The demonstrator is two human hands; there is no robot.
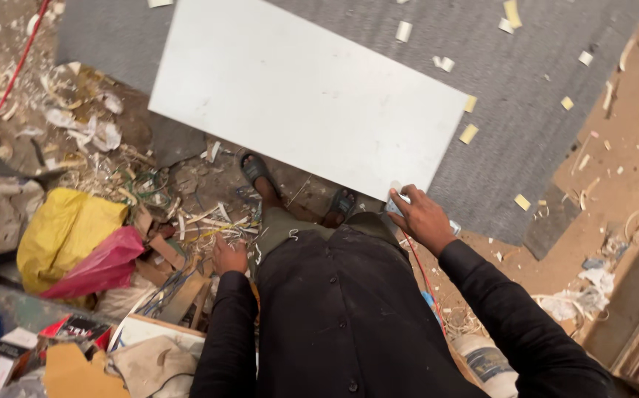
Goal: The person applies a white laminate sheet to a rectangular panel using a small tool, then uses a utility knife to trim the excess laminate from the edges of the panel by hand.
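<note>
Head view showed one white board point(304, 92) lying flat on one grey mat point(526, 125), its near corner just beside the right hand point(424, 218). That hand curled around a small pale object point(399, 200), partly hidden. Left hand point(229, 258) hung loosely curled, holding nothing, above floor scraps. Two sandalled feet point(254, 171) stood at the board's near edge. One yellow bag point(65, 232) and one red bag point(102, 267) lay left.

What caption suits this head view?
Right hand touching a white board's edge, left hand beside floor scraps.
</note>
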